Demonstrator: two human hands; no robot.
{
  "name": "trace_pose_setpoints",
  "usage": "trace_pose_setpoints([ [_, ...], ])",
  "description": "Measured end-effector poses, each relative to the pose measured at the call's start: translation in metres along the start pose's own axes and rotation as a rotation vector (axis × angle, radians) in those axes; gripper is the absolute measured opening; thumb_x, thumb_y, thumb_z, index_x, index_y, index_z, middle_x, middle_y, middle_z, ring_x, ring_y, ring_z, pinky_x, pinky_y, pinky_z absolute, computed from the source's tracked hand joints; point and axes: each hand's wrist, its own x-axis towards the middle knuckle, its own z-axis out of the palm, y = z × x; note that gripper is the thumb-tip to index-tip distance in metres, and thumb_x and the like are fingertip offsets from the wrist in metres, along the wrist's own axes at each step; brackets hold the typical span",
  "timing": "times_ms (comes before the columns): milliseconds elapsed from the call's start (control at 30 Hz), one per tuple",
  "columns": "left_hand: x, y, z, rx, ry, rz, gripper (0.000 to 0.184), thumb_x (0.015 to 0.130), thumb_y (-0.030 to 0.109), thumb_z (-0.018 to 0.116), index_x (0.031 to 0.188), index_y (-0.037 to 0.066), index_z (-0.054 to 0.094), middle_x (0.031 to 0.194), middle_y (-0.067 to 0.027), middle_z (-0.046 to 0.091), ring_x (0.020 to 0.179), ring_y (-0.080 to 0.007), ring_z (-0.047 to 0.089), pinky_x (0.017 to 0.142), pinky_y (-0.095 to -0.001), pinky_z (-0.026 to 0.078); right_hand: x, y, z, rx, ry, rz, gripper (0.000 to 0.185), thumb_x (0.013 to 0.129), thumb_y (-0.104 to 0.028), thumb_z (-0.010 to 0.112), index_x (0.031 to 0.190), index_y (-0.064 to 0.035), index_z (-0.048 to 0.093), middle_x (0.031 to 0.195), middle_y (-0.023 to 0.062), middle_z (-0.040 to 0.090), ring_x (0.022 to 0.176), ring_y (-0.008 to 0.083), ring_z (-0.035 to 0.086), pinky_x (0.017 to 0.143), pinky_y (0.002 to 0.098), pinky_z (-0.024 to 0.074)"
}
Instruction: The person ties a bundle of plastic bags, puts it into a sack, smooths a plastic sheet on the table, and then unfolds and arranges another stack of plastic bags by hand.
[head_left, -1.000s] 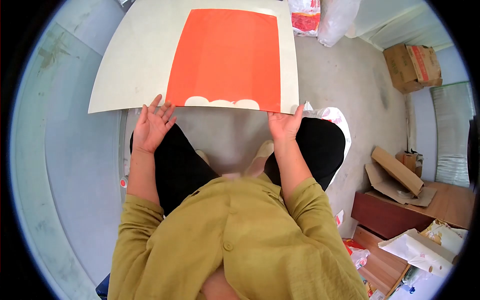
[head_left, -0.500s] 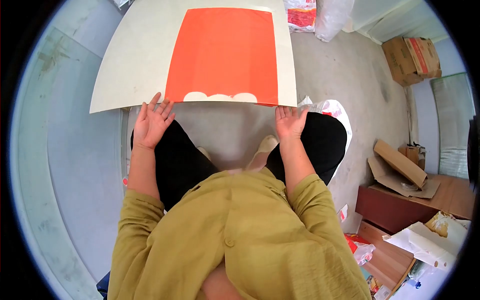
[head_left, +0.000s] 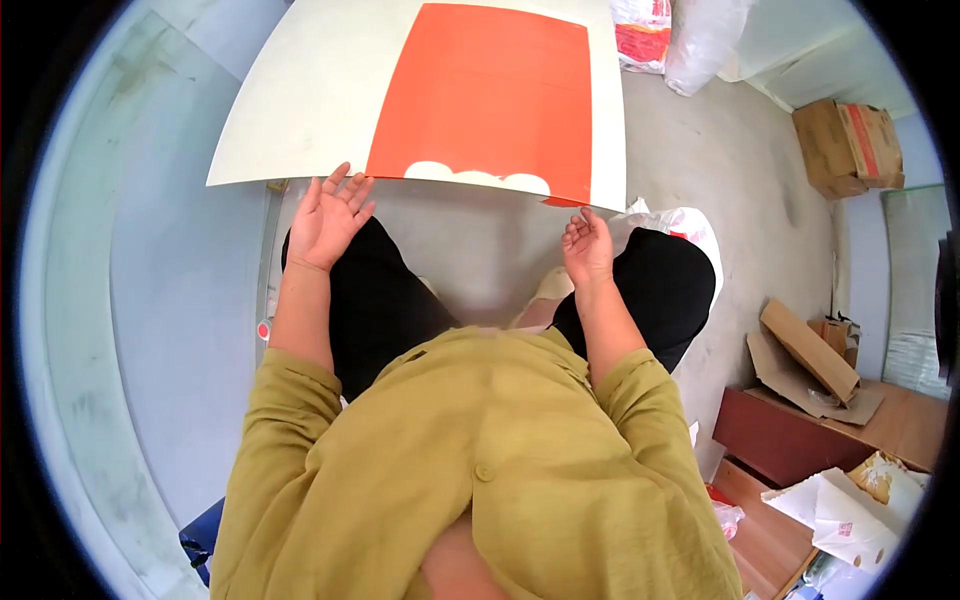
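A bright orange sheet [head_left: 485, 95] with a scalloped white shape along its near side lies on a pale board [head_left: 300, 100]. Its near right corner hangs slightly over the board's edge. My left hand [head_left: 328, 225] is palm up and open, with its fingers spread and the fingertips at the near edge, beside the sheet's left corner. My right hand [head_left: 588, 247] is just below the sheet's right corner, its fingers curled in and its thumb reaching up near the edge. I see nothing inside those fingers.
My knees are under the near edge. A white plastic bag [head_left: 690, 225] is beside my right knee. Opened cardboard [head_left: 805, 365] lies on a reddish-brown box [head_left: 765, 430] at right. A carton [head_left: 840, 150] and plastic bags [head_left: 700, 45] stand farther back. A glass panel [head_left: 90, 300] is at left.
My right hand's fingers, straight under the edge before, are now curled, and the hand is slightly lower against the board. The left hand stays open at the edge. The whole view has shifted.
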Motion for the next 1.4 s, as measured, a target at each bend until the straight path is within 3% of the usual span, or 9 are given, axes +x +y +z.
trace_pose_setpoints([
  [133, 0.000, 0.000, 0.002, 0.004, 0.030, 0.001, 0.049, 0.110, 0.042, 0.034, 0.139, 0.005, 0.048, 0.134, -0.0160, 0.057, 0.135, -0.0313, 0.049, 0.107, -0.0504, 0.044, -0.015, -0.008, 0.030, 0.252, -0.229, -0.021, 0.045, 0.100, -0.033, 0.055, 0.130, -0.0003, 0.049, 0.140, 0.0230, 0.052, 0.134, 0.0384, 0.049, 0.115, 0.0488, 0.0401],
  [467, 0.002, 0.004, -0.009, -0.013, 0.072, -0.010, 0.037, 0.109, 0.037, 0.043, 0.125, 0.004, 0.051, 0.128, -0.0164, 0.057, 0.132, -0.0341, 0.050, 0.108, -0.0547, 0.043, -0.020, -0.029, 0.077, 0.481, -0.192, -0.101, 0.057, 0.104, -0.042, 0.045, 0.150, -0.0080, 0.041, 0.151, 0.0122, 0.048, 0.139, 0.0347, 0.045, 0.117, 0.0537, 0.0363],
  [567, 0.001, 0.000, 0.043, -0.048, 0.490, 0.020, 0.039, 0.107, 0.031, 0.049, 0.132, 0.003, 0.042, 0.141, -0.0205, 0.045, 0.135, -0.0369, 0.045, 0.112, -0.0563, 0.038, -0.020, -0.029, 0.079, 0.434, -0.183, -0.131, 0.059, 0.104, -0.045, 0.044, 0.148, -0.0068, 0.041, 0.149, 0.0123, 0.049, 0.135, 0.0327, 0.049, 0.114, 0.0515, 0.0401],
  [700, 0.022, -0.024, 0.041, -0.071, 0.665, 0.080, 0.070, 0.105, 0.031, 0.054, 0.154, 0.003, 0.013, 0.161, -0.0229, 0.012, 0.149, -0.0418, 0.025, 0.121, -0.0566, 0.027, -0.018, -0.030, 0.081, 0.483, -0.125, -0.129, 0.057, 0.105, -0.046, 0.044, 0.146, -0.0069, 0.044, 0.147, 0.0117, 0.052, 0.132, 0.0313, 0.052, 0.112, 0.0503, 0.0427],
  [833, 0.046, -0.044, 0.034, -0.377, 0.467, 0.158, 0.071, 0.105, 0.036, 0.051, 0.152, -0.004, 0.016, 0.161, -0.0244, 0.023, 0.150, -0.0406, 0.026, 0.121, -0.0538, 0.028, -0.021, -0.032, 0.081, 0.482, -0.121, -0.122, 0.057, 0.106, -0.047, 0.042, 0.146, -0.0068, 0.046, 0.147, 0.0115, 0.052, 0.132, 0.0313, 0.052, 0.112, 0.0504, 0.0424],
  [867, 0.054, -0.048, 0.034, -0.323, 0.525, 0.185, 0.063, 0.106, 0.040, 0.047, 0.144, -0.007, 0.030, 0.150, -0.0235, 0.041, 0.144, -0.0385, 0.039, 0.120, -0.0520, 0.031, -0.021, -0.032, 0.080, 0.488, -0.128, -0.124, 0.057, 0.106, -0.048, 0.041, 0.146, -0.0067, 0.046, 0.146, 0.0115, 0.052, 0.132, 0.0313, 0.052, 0.112, 0.0504, 0.0422],
  [967, 0.070, -0.058, 0.019, -0.346, 0.459, 0.217, 0.057, 0.106, 0.044, 0.044, 0.135, -0.005, 0.043, 0.140, -0.0205, 0.052, 0.133, -0.0346, 0.050, 0.115, -0.0480, 0.038, -0.018, -0.035, 0.075, 0.481, -0.152, -0.138, 0.059, 0.106, -0.049, 0.041, 0.146, -0.0068, 0.045, 0.147, 0.0111, 0.052, 0.133, 0.0314, 0.051, 0.112, 0.0498, 0.0420],
  [1167, 0.078, -0.061, 0.012, -0.374, 0.409, 0.216, 0.057, 0.105, 0.048, 0.043, 0.133, -0.002, 0.048, 0.132, -0.0170, 0.058, 0.124, -0.0309, 0.056, 0.107, -0.0457, 0.044, -0.016, -0.040, 0.069, 0.473, -0.158, -0.154, 0.060, 0.106, -0.050, 0.038, 0.147, -0.0069, 0.044, 0.146, 0.0112, 0.053, 0.132, 0.0313, 0.052, 0.111, 0.0493, 0.0431],
  [1400, 0.068, -0.063, 0.030, -0.097, 0.518, 0.165, 0.071, 0.102, 0.059, 0.040, 0.142, 0.000, 0.043, 0.147, -0.0125, 0.044, 0.143, -0.0290, 0.034, 0.124, -0.0499, 0.010, -0.017, -0.032, 0.067, 0.223, 0.005, -0.119, 0.077, 0.100, -0.066, 0.040, 0.150, -0.0087, 0.039, 0.154, 0.0109, 0.040, 0.139, 0.0283, 0.039, 0.119, 0.0486, 0.0276],
])
